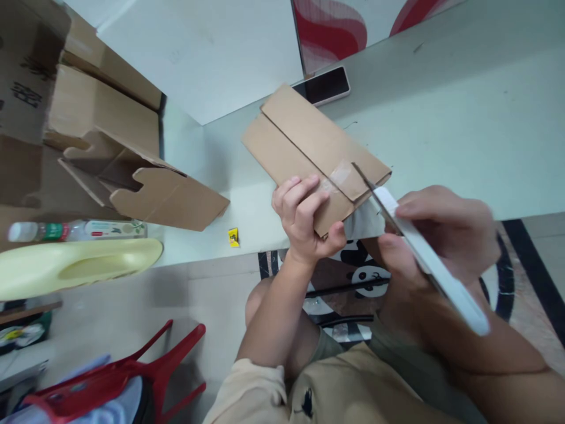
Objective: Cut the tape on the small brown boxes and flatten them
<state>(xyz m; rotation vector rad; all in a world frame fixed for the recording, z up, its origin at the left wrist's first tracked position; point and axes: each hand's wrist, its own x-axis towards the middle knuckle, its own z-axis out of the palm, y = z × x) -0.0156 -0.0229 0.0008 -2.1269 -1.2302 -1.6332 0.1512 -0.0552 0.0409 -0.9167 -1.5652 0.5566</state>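
A flat brown cardboard box (304, 138) is tilted above the pale table's front edge, its folded flap facing up. My left hand (302, 215) grips its lower left side, fingers over the top and thumb at the near edge. Clear tape (342, 172) crosses the flap's seam near the box's right end. In my right hand (450, 227) is a white-handled utility knife (445, 285), blurred a little, with its thin blade out. The blade's tip lies over the box beside the tape; whether it touches the cardboard I cannot tell.
A smartphone (329, 86) lies behind the box, by a large white panel (212, 53). Left are an open carton (172, 197), a plastic bottle (110, 229), a pale yellow curved object (97, 262) and a small yellow packet (233, 237). A red chair (163, 359) stands on the floor.
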